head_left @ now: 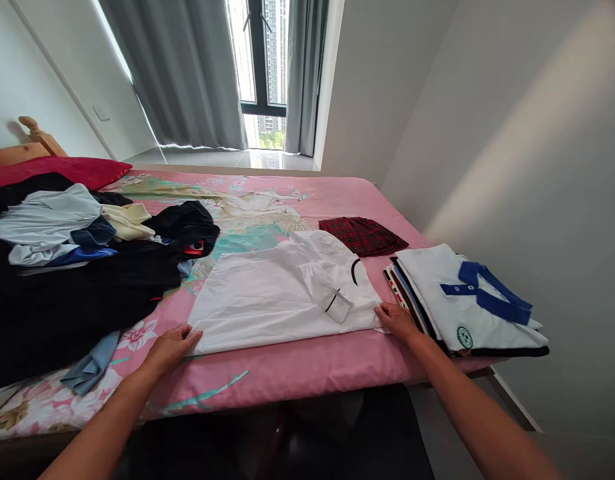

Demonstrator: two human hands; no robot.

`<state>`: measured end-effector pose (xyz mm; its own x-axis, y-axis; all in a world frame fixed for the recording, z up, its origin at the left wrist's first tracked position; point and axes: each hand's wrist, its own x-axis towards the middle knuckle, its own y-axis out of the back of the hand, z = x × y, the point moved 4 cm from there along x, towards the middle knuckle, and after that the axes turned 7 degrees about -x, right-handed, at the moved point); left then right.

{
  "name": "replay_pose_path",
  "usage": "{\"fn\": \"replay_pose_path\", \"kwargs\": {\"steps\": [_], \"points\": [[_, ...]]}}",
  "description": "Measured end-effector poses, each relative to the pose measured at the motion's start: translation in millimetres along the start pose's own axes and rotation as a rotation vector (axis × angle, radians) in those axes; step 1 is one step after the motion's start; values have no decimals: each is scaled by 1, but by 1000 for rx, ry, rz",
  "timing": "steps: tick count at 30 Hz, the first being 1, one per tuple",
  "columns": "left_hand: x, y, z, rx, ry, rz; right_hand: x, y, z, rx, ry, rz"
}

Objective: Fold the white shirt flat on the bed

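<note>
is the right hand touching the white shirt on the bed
Touching: the head view shows the right hand with fingers resting on the white shirt's near corner.

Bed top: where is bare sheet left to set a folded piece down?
Bare pink sheet lies beyond the white shirt, between the dark clothes heap and the red plaid garment, plus a thin strip at the near edge. The right corner is crowded by the folded stack; the heap fills the left.

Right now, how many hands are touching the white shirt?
2. The left hand presses the white shirt's near-left corner; the right hand holds its near-right corner, beside the folded pile.
</note>
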<state>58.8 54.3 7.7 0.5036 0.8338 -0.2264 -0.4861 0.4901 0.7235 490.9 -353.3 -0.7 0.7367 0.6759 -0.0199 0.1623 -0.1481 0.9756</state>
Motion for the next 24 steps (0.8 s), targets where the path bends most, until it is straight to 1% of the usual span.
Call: {"fn": "replay_pose_path", "kwargs": {"steps": [7, 12, 16, 18, 21, 22, 24], "points": [[-1, 5, 9, 121, -83, -33, -7, -7, 0, -31, -39, 15], [-17, 6, 12, 108, -119, 114, -8, -20, 8, -100, -27, 54], [-24, 0, 7, 190, -40, 147, -5, -28, 14, -90, -34, 42], [-23, -1, 6, 227, -8, 150, -4, -28, 15, -73, -59, 9], [-20, 2, 7, 245, -14, 127, -3, -24, 14, -47, -103, -27], [-20, 3, 8, 247, -25, 122, -3, -21, 13, -47, -107, -20], [-21, 6, 10, 243, -60, 135, -5, -16, 9, -58, -83, 37]]}}
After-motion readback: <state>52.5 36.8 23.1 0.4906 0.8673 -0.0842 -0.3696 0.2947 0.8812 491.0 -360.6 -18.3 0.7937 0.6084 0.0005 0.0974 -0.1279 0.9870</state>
